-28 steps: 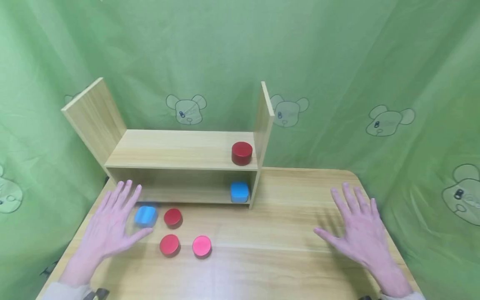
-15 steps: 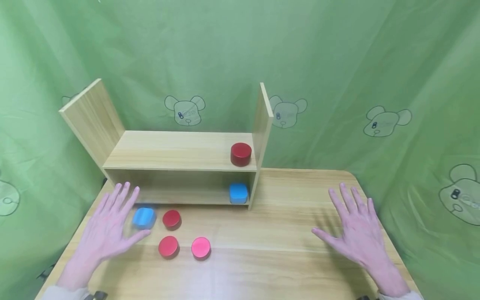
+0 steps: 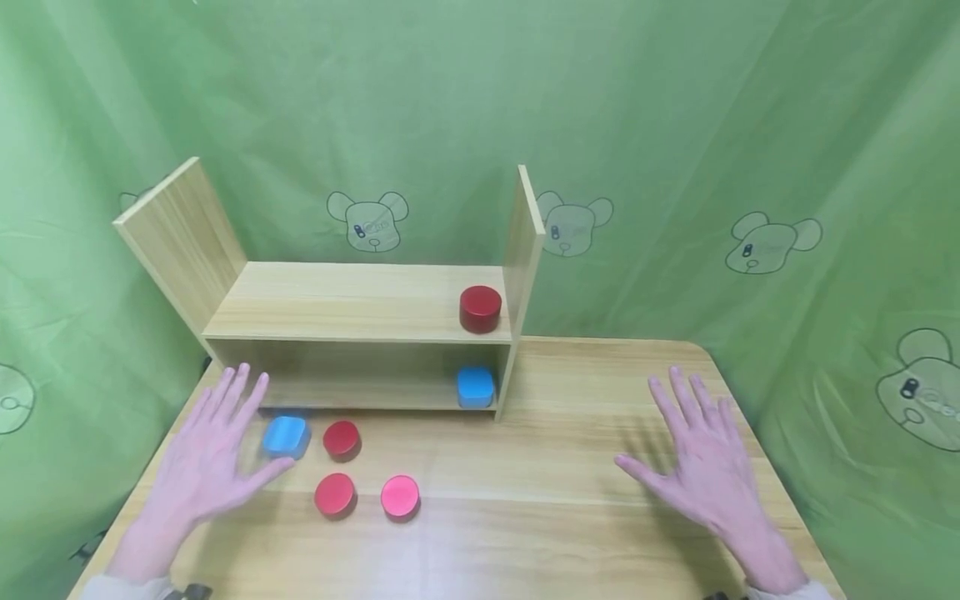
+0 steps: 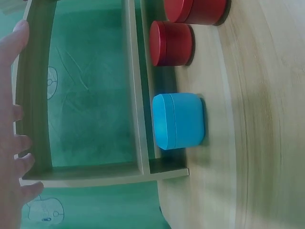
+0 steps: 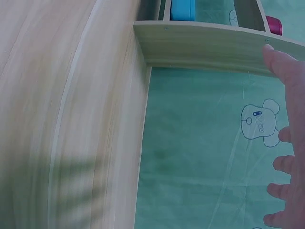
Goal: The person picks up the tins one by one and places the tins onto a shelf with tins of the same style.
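The left grip (image 3: 206,458) is released, its fingers straight and its thumb held out to the side, raised over the tabletop (image 3: 540,467). Just right of it, between its thumb and fingertips in the head view, a rounded-square blue tin (image 3: 287,435) stands upright on the tabletop; the left wrist view shows a gap between this tin and the fingers. A little further right of the left grip stands a round dark red tin (image 3: 341,439), with a brighter red tin (image 3: 334,495) nearer the person and a pink tin (image 3: 400,497) to the right of that, all apart from one another. Ahead of the left grip and reaching to its right is a two-level wooden rack (image 3: 352,300). At the rack's right end, well apart from both grips, a large red tin (image 3: 480,309) sits on the upper board and a second blue tin (image 3: 476,387) on the lower one. The right grip (image 3: 708,471) is likewise released, fingers spread, above the tabletop to the right of the rack. Beyond both grips hangs a green curtain (image 3: 645,108) printed with bear faces (image 3: 765,243).
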{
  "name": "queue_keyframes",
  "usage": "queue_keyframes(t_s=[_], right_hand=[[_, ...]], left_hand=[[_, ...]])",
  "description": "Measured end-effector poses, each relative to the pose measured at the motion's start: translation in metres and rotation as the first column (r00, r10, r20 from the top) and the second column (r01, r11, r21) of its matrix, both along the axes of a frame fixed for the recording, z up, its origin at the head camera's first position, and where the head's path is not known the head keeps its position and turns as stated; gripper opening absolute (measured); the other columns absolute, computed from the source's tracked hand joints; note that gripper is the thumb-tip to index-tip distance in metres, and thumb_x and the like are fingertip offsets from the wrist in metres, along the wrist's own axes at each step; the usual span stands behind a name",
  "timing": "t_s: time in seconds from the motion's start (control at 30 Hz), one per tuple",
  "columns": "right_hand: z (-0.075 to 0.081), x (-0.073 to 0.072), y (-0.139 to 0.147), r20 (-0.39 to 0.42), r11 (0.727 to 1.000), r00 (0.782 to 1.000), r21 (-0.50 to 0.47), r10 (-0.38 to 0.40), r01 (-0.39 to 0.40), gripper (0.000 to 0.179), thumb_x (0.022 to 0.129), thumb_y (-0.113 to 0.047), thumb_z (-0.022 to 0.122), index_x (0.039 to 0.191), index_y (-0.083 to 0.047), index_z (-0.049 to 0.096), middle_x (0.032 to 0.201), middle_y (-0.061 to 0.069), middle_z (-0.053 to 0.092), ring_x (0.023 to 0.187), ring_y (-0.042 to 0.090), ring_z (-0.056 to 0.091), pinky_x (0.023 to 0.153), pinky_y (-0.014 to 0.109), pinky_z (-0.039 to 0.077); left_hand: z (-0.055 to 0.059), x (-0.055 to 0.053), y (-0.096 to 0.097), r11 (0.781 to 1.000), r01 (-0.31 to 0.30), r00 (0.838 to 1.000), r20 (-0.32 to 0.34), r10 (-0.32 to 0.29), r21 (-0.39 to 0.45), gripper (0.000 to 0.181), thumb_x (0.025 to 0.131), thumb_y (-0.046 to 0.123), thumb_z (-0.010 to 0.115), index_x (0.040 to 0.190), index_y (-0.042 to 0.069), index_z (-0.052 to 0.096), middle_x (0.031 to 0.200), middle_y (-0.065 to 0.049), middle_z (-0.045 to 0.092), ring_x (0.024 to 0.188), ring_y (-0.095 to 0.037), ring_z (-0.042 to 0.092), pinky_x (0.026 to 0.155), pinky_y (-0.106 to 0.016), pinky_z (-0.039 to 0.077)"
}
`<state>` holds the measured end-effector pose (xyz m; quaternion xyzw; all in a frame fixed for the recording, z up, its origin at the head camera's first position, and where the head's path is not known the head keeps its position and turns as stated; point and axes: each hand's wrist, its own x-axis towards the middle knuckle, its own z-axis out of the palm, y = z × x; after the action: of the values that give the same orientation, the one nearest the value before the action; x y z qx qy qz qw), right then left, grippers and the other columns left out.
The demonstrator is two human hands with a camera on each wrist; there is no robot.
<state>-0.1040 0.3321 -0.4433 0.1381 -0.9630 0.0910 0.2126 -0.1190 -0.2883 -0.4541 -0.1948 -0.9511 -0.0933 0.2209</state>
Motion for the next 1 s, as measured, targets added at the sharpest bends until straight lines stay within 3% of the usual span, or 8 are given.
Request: queue_keyframes(t_s=[0.27, 0.43, 0.57, 0.63, 0.73, 0.83, 0.93, 1.0], right_hand=[[0.000, -0.003, -0.018, 0.003, 0.996, 0.999, -0.082, 0.037, -0.036, 0.114, 0.078, -0.059, 0.083, 0.168, -0.017, 0.026, 0.177, 0.014, 0.020, 0.163, 0.042, 0.022, 0.139, 0.045, 0.004], [0.000, -0.009, -0.039, 0.018, 0.969, 0.997, -0.238, 0.074, -0.067, 0.115, 0.074, -0.048, 0.089, 0.167, -0.019, 0.029, 0.175, 0.015, 0.026, 0.155, 0.051, 0.034, 0.123, 0.073, 0.029], [-0.001, -0.012, -0.057, 0.030, 0.919, 0.995, -0.387, 0.099, -0.080, 0.113, 0.075, -0.036, 0.092, 0.167, -0.019, 0.029, 0.173, 0.016, 0.031, 0.152, 0.053, 0.037, 0.115, 0.080, 0.033], [-0.001, -0.014, -0.066, 0.018, 0.892, 0.994, -0.444, 0.107, -0.088, 0.110, 0.076, -0.030, 0.092, 0.166, -0.017, 0.031, 0.171, 0.017, 0.035, 0.151, 0.051, 0.039, 0.121, 0.070, 0.036], [-0.004, -0.017, -0.077, -0.010, 0.848, 0.993, -0.519, 0.120, -0.108, 0.104, 0.077, -0.020, 0.091, 0.165, -0.015, 0.035, 0.166, 0.018, 0.044, 0.147, 0.044, 0.046, 0.126, 0.036, 0.040], [-0.007, -0.022, -0.087, -0.036, 0.787, 0.989, -0.602, 0.145, -0.137, 0.098, 0.079, -0.011, 0.090, 0.163, -0.014, 0.039, 0.161, 0.016, 0.050, 0.142, 0.038, 0.052, 0.117, 0.008, 0.037], [-0.008, -0.029, -0.097, -0.066, 0.720, 0.984, -0.674, 0.165, -0.165, 0.090, 0.080, -0.004, 0.088, 0.159, -0.012, 0.045, 0.157, 0.016, 0.054, 0.137, 0.032, 0.057, 0.113, 0.010, 0.044], [-0.010, -0.033, -0.103, -0.090, 0.675, 0.981, -0.714, 0.174, -0.185, 0.085, 0.080, 0.000, 0.087, 0.156, -0.010, 0.049, 0.155, 0.017, 0.057, 0.134, 0.026, 0.061, 0.111, 0.014, 0.049]], left_hand=[[0.005, 0.002, -0.012, 0.986, -0.018, 0.998, 0.059, 0.009, 0.164, 0.112, 0.084, 0.053, 0.080, 0.169, 0.010, 0.021, 0.174, -0.025, 0.021, 0.167, -0.035, 0.014, 0.134, -0.022, -0.003], [0.006, 0.003, -0.021, 0.946, -0.096, 0.990, 0.125, 0.060, 0.310, 0.108, 0.088, 0.040, 0.080, 0.170, 0.012, 0.015, 0.178, -0.015, 0.014, 0.167, -0.035, 0.013, 0.138, -0.042, 0.007], [0.005, -0.001, -0.026, 0.904, -0.159, 0.983, 0.153, 0.106, 0.398, 0.109, 0.089, 0.037, 0.081, 0.170, 0.015, 0.012, 0.178, -0.013, 0.014, 0.163, -0.045, 0.020, 0.136, -0.055, 0.014], [0.005, -0.003, -0.028, 0.882, -0.173, 0.981, 0.153, 0.116, 0.438, 0.109, 0.088, 0.035, 0.081, 0.170, 0.015, 0.013, 0.177, -0.016, 0.016, 0.158, -0.051, 0.026, 0.133, -0.063, 0.019], [0.002, -0.006, -0.030, 0.848, -0.196, 0.979, 0.154, 0.137, 0.493, 0.105, 0.090, 0.031, 0.081, 0.170, 0.015, 0.014, 0.175, -0.019, 0.022, 0.145, -0.061, 0.040, 0.122, -0.072, 0.030], [0.000, -0.009, -0.032, 0.808, -0.216, 0.976, 0.154, 0.156, 0.548, 0.103, 0.090, 0.026, 0.081, 0.170, 0.017, 0.016, 0.173, -0.020, 0.028, 0.134, -0.064, 0.050, 0.127, -0.044, 0.040], [-0.002, -0.015, -0.034, 0.765, -0.225, 0.974, 0.158, 0.162, 0.603, 0.100, 0.091, 0.021, 0.081, 0.170, 0.020, 0.019, 0.170, -0.021, 0.034, 0.136, -0.061, 0.050, 0.117, -0.005, 0.033], [-0.003, -0.019, -0.035, 0.736, -0.224, 0.975, 0.156, 0.161, 0.638, 0.099, 0.091, 0.017, 0.082, 0.169, 0.020, 0.021, 0.168, -0.022, 0.037, 0.138, -0.058, 0.051, 0.106, 0.005, 0.030]])
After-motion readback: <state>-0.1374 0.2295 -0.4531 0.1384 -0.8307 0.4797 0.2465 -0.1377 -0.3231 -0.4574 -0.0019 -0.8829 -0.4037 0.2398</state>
